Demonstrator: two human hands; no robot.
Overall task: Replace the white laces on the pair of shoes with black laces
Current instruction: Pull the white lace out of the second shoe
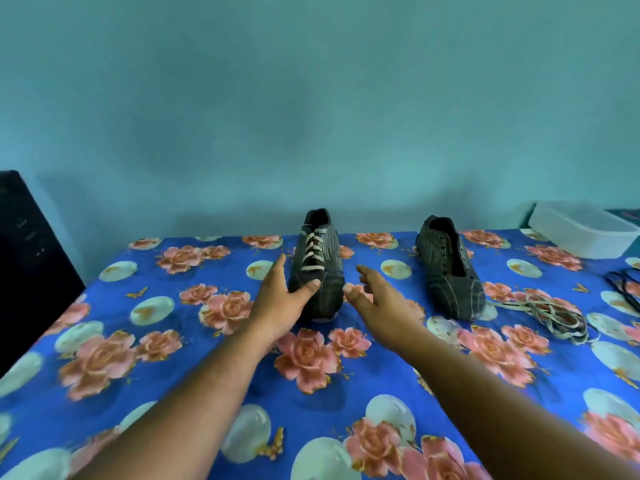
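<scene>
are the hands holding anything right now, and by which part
Nothing is gripped. The left hand rests its thumb on the toe of the dark striped white-laced shoe; the right hand is open beside it.

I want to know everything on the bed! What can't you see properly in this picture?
All in the head view:
- Black laces: cut off by the right edge, so their number is unclear.
- White box: its inside is hidden by its own walls.
- Dark object at the left: cut off and too dark to identify.
- Laced shoe: the left hand covers part of its toe.
</scene>
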